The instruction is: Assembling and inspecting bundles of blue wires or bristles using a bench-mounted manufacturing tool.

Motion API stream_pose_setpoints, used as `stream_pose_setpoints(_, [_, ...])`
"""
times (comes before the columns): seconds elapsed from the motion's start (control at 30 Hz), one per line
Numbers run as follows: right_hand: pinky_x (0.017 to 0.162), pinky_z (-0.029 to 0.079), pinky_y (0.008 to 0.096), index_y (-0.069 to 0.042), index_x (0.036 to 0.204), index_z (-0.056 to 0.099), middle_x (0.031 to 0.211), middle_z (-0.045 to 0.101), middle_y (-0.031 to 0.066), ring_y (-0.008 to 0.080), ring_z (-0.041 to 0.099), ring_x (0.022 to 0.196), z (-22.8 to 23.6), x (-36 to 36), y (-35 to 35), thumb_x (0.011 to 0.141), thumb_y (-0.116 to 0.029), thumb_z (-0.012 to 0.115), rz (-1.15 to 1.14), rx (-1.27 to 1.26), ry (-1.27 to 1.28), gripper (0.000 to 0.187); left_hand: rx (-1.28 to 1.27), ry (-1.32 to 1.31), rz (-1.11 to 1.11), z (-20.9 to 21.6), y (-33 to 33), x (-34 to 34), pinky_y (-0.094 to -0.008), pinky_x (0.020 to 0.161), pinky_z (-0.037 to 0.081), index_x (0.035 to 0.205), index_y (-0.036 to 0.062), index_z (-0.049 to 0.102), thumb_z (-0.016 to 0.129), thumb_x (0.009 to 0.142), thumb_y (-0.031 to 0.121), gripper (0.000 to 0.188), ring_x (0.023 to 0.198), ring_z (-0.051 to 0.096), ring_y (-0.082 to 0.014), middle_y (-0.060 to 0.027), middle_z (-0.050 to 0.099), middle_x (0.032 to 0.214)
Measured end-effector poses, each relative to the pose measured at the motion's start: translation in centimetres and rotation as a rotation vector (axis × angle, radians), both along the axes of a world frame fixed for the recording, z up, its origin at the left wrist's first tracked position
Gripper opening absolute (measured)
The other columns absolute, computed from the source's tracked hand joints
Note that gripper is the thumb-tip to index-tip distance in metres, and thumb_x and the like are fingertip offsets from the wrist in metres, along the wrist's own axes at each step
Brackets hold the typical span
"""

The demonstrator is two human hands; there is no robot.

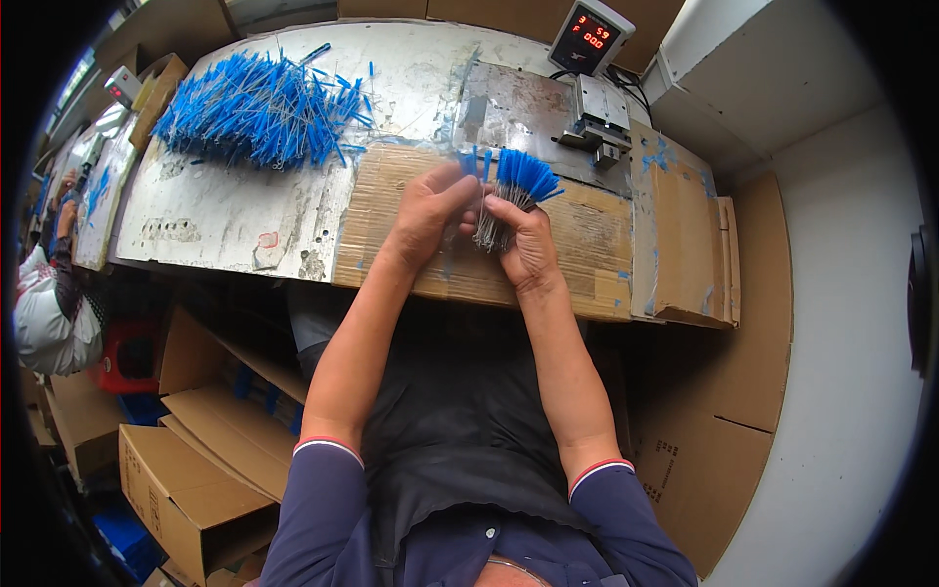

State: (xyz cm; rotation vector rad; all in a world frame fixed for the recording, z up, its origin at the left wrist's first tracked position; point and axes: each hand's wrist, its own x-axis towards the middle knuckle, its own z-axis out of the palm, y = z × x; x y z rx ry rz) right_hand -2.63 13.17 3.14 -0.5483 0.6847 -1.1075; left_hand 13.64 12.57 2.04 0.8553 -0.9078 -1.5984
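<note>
My right hand (530, 243) is closed round a fanned bundle of thin wire pieces with blue ends (526, 176), which look like small brushes. The blue ends point away from me, and the bare wire ends hang below, near my fingers. Just beside it, my left hand (428, 213) pinches a few more blue-ended wires (471, 162), partly smeared by motion. Both hands are over a cardboard sheet (577, 259) on the worktable. A large loose pile of the same blue-ended wires (262, 112) lies at the far left.
At the back right, a metal fixture (599, 115) sits on a steel plate (518, 103), with a red-digit display (590, 37) behind it. Folded cardboard (685, 240) covers the table's right end. Open cartons (191, 489) stand low left. Another person's hand (67, 217) shows far left.
</note>
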Motion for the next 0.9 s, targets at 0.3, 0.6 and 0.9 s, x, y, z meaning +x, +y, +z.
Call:
stream_pose_setpoints(0.3, [0.067, 0.065, 0.0372, 0.002, 0.113, 0.067, 0.096, 0.072, 0.0114, 0.0228, 0.072, 0.078, -0.5, 0.6, -0.2, 0.089, 0.002, 0.069, -0.071, -0.009, 0.046, 0.023, -0.003, 0.086, 0.023, 0.2, 0.0, -0.7, -0.0199, 0.058, 0.048, 0.12, 0.0031, 0.064, 0.065, 0.098, 0.014, 0.024, 0.069, 0.057, -0.0051, -0.0001, 0.064, 0.089])
stream_pose_setpoints(0.6, [0.067, 0.063, 0.0367, 0.002, 0.114, 0.067, 0.097, 0.072, 0.0111, 0.0216, 0.07, 0.076, 0.2, 1.0, 0.2, 0.091, 0.001, 0.067, -0.054, -0.12, 0.086, 0.023, -0.061, -0.01, -0.003, -0.7, -0.3, -0.2, -0.0173, 0.056, 0.045, 0.116, 0.0044, 0.066, 0.065, 0.101, 0.016, 0.019, 0.065, 0.053, -0.0023, 0.0031, 0.064, 0.087])
stream_pose_setpoints(0.9, [0.071, 0.064, 0.0379, 0.002, 0.119, 0.064, 0.101, 0.072, 0.0131, 0.0235, 0.071, 0.079, 0.3, 0.6, -0.1, 0.091, -0.003, 0.068, -0.025, -0.032, -0.036, 0.029, -0.016, 0.104, -0.017, -0.9, -0.5, -0.2, -0.0171, 0.055, 0.046, 0.117, 0.0059, 0.063, 0.064, 0.102, 0.019, 0.02, 0.064, 0.052, -0.0014, 0.0039, 0.063, 0.086])
